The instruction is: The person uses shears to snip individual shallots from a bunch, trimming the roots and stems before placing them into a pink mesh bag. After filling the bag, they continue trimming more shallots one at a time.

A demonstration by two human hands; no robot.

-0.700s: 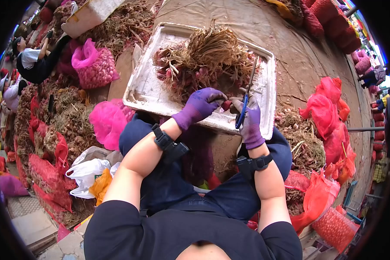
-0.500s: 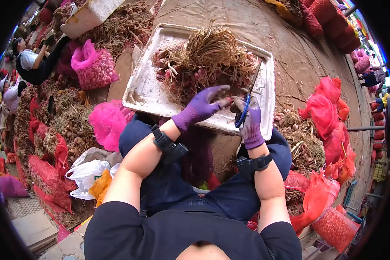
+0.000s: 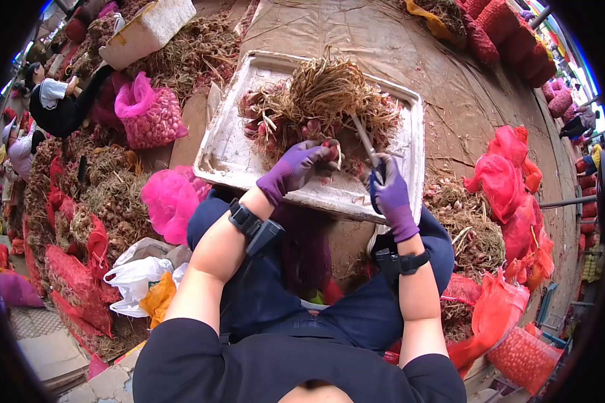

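My left hand [image 3: 294,169], in a purple glove with grey fingers, is closed on a small red shallot [image 3: 331,145] with a pale stalk beside it. In my right hand [image 3: 391,195], gloved the same way, are blue-handled scissors [image 3: 364,138] with their blades pointing up and left toward the pile. The blades look together. Just beyond both hands, a heap of shallots [image 3: 312,126] with long dry stems [image 3: 329,84] covers much of a white foam tray [image 3: 214,158], which rests across my knees. My fingers partly hide the shallot.
Pink mesh bags [image 3: 171,201] lie at my left, beside a white plastic bag [image 3: 136,285]. Red mesh bags [image 3: 507,178] and loose shallots [image 3: 474,235] flank my right side. A filled bag [image 3: 151,117] stands farther left, near a seated person [image 3: 57,101].
My left hand has drawn slightly back left and its fingers have closed on a shallot. The scissors have swung from pointing up-right to up-left, and their tips are lower.
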